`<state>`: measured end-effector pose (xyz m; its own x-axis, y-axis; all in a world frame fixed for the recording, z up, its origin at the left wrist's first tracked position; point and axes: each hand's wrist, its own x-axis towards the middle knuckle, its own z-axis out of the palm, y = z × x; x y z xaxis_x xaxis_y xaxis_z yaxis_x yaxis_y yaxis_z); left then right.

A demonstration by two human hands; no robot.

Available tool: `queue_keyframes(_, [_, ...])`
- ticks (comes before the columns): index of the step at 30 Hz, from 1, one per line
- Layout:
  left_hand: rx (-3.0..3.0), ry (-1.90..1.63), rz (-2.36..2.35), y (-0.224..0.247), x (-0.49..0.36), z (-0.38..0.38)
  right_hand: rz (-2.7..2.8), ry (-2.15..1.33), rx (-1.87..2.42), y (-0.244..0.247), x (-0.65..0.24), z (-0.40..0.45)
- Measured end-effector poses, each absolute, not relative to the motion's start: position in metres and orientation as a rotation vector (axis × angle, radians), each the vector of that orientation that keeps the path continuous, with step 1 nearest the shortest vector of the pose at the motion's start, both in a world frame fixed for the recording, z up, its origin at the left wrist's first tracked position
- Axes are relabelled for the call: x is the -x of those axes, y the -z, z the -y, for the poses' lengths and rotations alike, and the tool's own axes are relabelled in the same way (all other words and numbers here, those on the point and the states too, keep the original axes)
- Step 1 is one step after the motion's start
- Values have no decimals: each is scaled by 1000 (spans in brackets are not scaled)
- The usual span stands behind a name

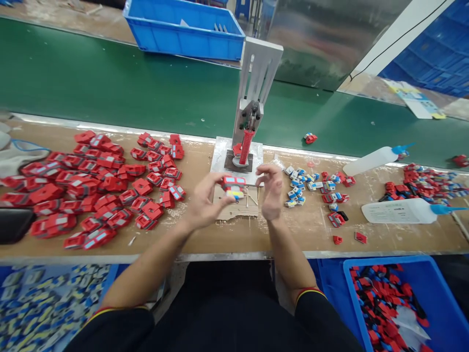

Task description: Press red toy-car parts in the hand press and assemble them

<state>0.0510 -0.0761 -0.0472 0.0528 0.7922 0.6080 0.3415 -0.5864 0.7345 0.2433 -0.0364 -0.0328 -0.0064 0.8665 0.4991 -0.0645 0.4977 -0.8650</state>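
Observation:
My left hand (205, 201) pinches a small toy car body (234, 182), red on top with pale windows and a white and yellow lower part. To its right, my right hand (271, 193) is raised with loosely bent fingers apart, and nothing shows in it. Just beyond both hands stands a toggle press (252, 117) with a red handle (246, 146) on a metal base plate (220, 156). Beneath the hands lies a piece of cardboard (238, 211) with some thin sticks on it.
Many red car bodies (110, 183) cover the left of the bench. Small white and blue parts (296, 183) lie right, near two glue bottles (399, 211). A blue bin (348, 288) of red parts sits lower right; another blue crate (183, 36) stands beyond the green belt (91, 83).

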Motion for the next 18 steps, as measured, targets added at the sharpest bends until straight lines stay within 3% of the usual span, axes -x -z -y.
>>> queue_keyframes(4, [-2290, -1066, -1191, 33, 5, 14, 1766, -895, 857, 29, -261, -7])
queue_keyframes(9, [-2529, -312, -1049, 15, 5, -43, 1992, -1139, 781, 21, -260, -23])
queue_keyframes(13, [-2541, -138, -1087, 10, -6, -52, 1884, -1337, 527, -21, -273, -8])
queue_keyframes(18, [-2570, -148, -1152, 11, -1, -50, 1631, -1387, 434, -126, -256, -24])
